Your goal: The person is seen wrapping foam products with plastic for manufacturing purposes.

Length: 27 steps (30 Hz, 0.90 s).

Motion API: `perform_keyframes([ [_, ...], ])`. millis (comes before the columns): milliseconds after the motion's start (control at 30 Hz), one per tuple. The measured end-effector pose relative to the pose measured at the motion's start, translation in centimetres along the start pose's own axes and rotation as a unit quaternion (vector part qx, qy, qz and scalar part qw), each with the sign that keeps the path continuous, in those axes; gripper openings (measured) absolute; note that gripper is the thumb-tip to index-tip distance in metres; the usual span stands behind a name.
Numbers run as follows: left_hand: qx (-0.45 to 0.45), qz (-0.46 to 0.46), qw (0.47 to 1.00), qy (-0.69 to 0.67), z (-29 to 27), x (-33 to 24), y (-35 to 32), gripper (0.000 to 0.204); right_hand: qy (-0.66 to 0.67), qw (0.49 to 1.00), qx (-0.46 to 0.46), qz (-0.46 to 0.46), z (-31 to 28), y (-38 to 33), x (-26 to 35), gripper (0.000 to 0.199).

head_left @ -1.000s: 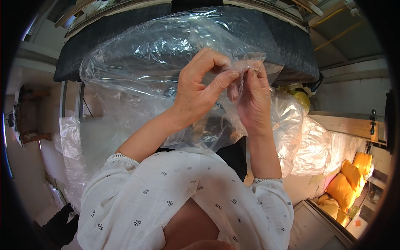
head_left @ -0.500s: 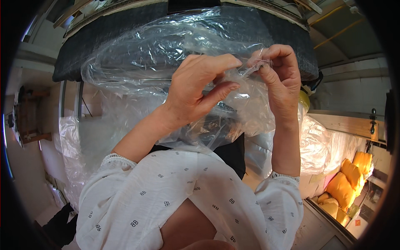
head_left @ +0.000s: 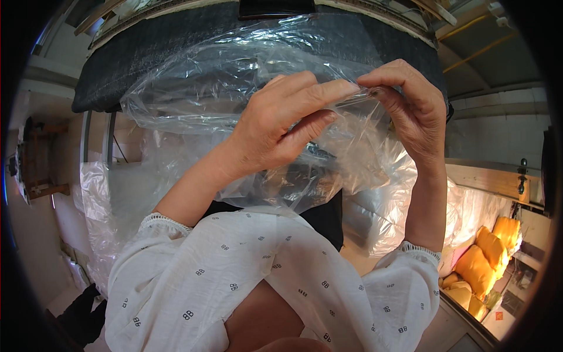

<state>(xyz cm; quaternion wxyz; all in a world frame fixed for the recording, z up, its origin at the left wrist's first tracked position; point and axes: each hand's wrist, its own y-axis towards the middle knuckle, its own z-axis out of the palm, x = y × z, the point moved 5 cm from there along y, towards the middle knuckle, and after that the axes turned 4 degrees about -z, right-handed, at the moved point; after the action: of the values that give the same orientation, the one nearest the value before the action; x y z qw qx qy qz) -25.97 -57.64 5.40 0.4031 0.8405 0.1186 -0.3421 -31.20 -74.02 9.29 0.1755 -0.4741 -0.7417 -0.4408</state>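
Both hands hold a clear plastic bag up over the dark worktop. The left hand and right hand each pinch its top edge in a tight grip, seemingly to part the layers.

The clear plastic bag is thin, glossy film, crinkled all over and catching white highlights along its folds; where the left hand and right hand pinch its edge it bunches into a shiny, tight ridge. Behind the bag, the dark table top looks matt and slightly grainy, like coarse cloth or felt, with a pale wooden rim. Below the bag, the blouse sleeves are thin white woven cloth, matt, with a small printed pattern and a lacy cuff. Left of the bag, more plastic sheeting looks cloudy and softly shiny. Lower right of the bag, the yellow sacks have a smooth, faintly glossy surface.
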Motion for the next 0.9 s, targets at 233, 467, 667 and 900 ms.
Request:
perform_keyframes([
  [233,-0.031,-0.055,0.998,0.001,-1.1,0.6,0.4,0.028,-0.104,0.994,-0.009,-0.017,-0.1,1.1,0.3,0.01],
  [467,-0.07,-0.105,0.992,-0.006,-2.0,1.5,0.5,0.009,-0.196,0.98,0.019,-0.041,-0.3,2.1,0.4,0.014],
  [667,-0.13,-0.141,0.946,-0.262,-0.9,2.7,0.2,0.011,0.129,0.987,-0.095,-0.023,1.3,2.3,-2.0,0.009],
  [900,-0.105,-0.229,0.923,-0.291,-2.3,4.3,1.5,0.014,0.245,0.933,-0.243,0.103,2.5,3.0,-3.1,0.007],
])
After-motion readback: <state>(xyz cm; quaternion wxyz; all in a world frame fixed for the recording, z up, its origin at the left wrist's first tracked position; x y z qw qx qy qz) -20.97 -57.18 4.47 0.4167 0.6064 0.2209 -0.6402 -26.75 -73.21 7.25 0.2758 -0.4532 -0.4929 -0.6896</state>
